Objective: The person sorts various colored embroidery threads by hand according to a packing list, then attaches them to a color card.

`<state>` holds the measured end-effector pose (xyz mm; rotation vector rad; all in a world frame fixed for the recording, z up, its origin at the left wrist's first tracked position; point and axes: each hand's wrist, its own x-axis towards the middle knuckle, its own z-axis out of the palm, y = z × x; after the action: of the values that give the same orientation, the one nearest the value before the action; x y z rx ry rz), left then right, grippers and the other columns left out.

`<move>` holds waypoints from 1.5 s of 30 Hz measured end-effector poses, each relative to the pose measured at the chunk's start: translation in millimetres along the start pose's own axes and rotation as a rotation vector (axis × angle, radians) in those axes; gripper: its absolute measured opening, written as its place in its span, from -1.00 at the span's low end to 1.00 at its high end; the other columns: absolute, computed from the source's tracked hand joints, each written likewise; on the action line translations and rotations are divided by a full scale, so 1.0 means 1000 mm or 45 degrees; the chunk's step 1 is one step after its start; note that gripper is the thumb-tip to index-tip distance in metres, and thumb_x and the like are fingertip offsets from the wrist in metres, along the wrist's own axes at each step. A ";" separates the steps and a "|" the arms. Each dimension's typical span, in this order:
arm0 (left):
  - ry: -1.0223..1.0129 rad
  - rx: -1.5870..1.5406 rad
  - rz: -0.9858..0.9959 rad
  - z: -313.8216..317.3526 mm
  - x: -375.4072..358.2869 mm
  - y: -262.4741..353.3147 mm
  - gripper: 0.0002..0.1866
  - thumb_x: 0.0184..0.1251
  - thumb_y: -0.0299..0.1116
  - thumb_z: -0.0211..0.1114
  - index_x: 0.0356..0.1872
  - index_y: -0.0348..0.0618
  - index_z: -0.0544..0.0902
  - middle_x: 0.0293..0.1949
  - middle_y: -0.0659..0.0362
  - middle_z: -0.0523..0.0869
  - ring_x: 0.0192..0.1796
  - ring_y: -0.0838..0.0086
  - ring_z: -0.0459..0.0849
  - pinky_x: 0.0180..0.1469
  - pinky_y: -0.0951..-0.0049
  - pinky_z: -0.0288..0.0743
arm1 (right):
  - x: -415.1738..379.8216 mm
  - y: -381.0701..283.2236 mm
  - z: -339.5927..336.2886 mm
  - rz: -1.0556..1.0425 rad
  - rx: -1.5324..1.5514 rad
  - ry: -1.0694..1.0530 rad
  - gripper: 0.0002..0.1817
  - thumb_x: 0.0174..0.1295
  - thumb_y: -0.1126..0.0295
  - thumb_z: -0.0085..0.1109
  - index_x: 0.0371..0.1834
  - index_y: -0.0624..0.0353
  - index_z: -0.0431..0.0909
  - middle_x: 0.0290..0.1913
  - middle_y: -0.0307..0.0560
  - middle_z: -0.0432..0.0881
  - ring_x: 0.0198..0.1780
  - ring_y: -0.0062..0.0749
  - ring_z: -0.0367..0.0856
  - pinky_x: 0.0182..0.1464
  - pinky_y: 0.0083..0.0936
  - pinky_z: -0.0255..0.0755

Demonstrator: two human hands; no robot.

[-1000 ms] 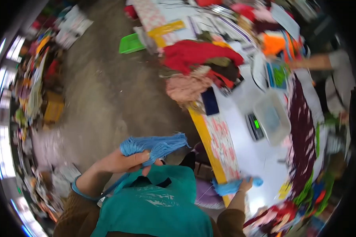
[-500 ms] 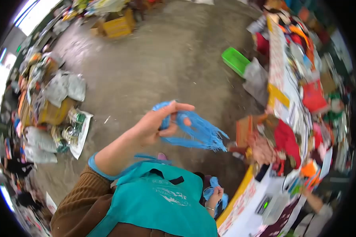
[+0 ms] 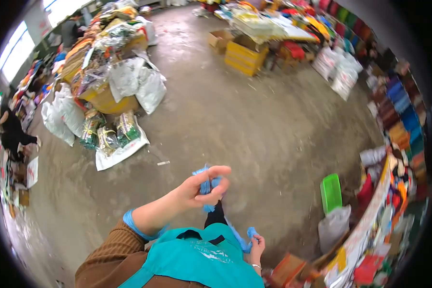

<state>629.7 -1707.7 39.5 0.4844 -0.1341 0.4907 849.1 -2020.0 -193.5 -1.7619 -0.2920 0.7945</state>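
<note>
My left hand [image 3: 197,190] is raised out in front of me, its fingers curled round a bundle of blue yarn [image 3: 205,187] that shows between them. A blue band [image 3: 131,222] circles the left wrist. Lower down, beside my teal apron [image 3: 201,259], my right hand [image 3: 258,248] has its fingers closed on blue strands [image 3: 245,246] hanging by the apron's edge. A bracelet sits on the right wrist.
Tied bundles [image 3: 108,139] lie on a white sack at the left, beside full sacks [image 3: 151,89]. A green tray [image 3: 331,193] and grey bag [image 3: 334,228] stand right, near a loaded table [image 3: 369,230]. Yellow carton [image 3: 245,56] stands ahead. A person [image 3: 14,132] walks far left.
My view has swung right, away from the near table. The long blue fringe that trailed from my left hand has dropped out of sight. Both hands still grip blue yarn.
</note>
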 end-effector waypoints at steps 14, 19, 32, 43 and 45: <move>1.114 2.514 0.497 -0.132 0.091 0.346 -0.75 0.41 -0.36 0.15 -0.02 -0.18 0.70 -0.04 0.00 0.66 0.00 0.10 0.64 0.03 0.22 0.52 | 0.375 -0.229 0.414 -0.121 -0.537 -1.063 -0.84 0.14 0.43 0.23 -0.20 0.11 0.64 -0.27 -0.28 0.61 -0.23 -0.60 0.49 -0.12 -0.57 0.42; 1.004 1.631 0.667 -0.200 0.133 0.469 -0.52 0.56 -0.09 -0.06 0.01 -0.27 0.69 0.07 0.05 0.62 0.17 0.26 0.57 0.22 0.23 0.43 | 0.469 -0.281 0.558 -0.203 -0.493 -1.111 -0.83 0.14 0.42 0.26 -0.19 0.11 0.68 -0.29 -0.29 0.62 -0.22 -0.61 0.48 -0.12 -0.57 0.42; 1.294 0.973 0.361 -0.394 0.307 0.817 -0.64 0.52 -0.18 0.01 -0.01 -0.22 0.66 -0.26 0.25 0.67 -0.56 0.71 0.45 -0.50 0.66 0.26 | 0.693 -0.481 0.917 -0.256 -0.410 -1.180 -0.84 0.17 0.47 0.23 -0.18 0.15 0.67 -0.23 -0.30 0.62 -0.20 -0.65 0.47 -0.11 -0.65 0.36; 1.733 1.331 0.257 -0.539 0.421 1.082 -0.73 0.47 -0.22 0.13 -0.16 -0.17 0.72 -0.45 0.28 0.63 -0.55 0.65 0.50 -0.47 0.54 0.37 | 0.881 -0.668 1.308 -0.608 -0.583 -1.671 -0.82 0.15 0.45 0.25 -0.18 0.17 0.68 -0.15 -0.12 0.64 -0.10 -0.42 0.59 0.01 -0.49 0.45; 1.839 1.977 0.398 -0.574 0.432 1.124 -0.80 0.41 -0.26 0.20 -0.20 -0.12 0.72 -0.45 0.09 0.65 -0.43 0.32 0.63 -0.34 0.32 0.47 | 0.905 -0.696 1.379 -0.614 -0.589 -1.746 -0.83 0.16 0.45 0.23 -0.18 0.18 0.68 -0.14 -0.16 0.63 -0.11 -0.45 0.58 -0.01 -0.52 0.45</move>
<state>470.7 -385.0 102.9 1.4822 1.7110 1.1046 768.5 -234.5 -87.5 -1.1494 -1.8318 1.5280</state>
